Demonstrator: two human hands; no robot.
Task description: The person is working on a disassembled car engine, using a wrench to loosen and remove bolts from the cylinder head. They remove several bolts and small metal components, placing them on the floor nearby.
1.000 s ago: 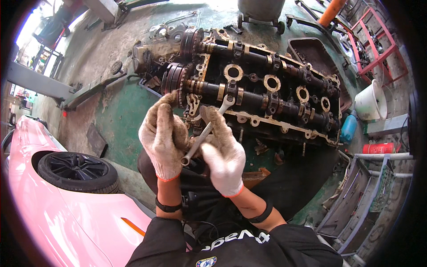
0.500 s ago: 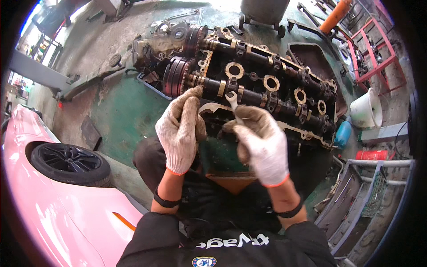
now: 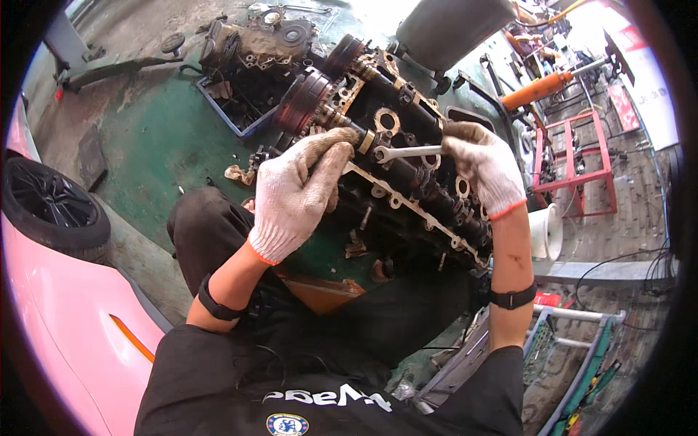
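Wrench [image 3: 411, 152] toward the left end of the cylinder head [image 3: 416, 215], just in from its near edge, forked end over the near camshaft [image 3: 407, 173]; seating on a bolt unclear. Right hand [image 3: 486, 163], gloved: fingers curled tight round the other end. Left hand [image 3: 298, 192], gloved: thumb and fingertips close together beside the camshaft, contents impossible to tell. Dark red sprocket drum [image 3: 298, 102] at near-left corner.
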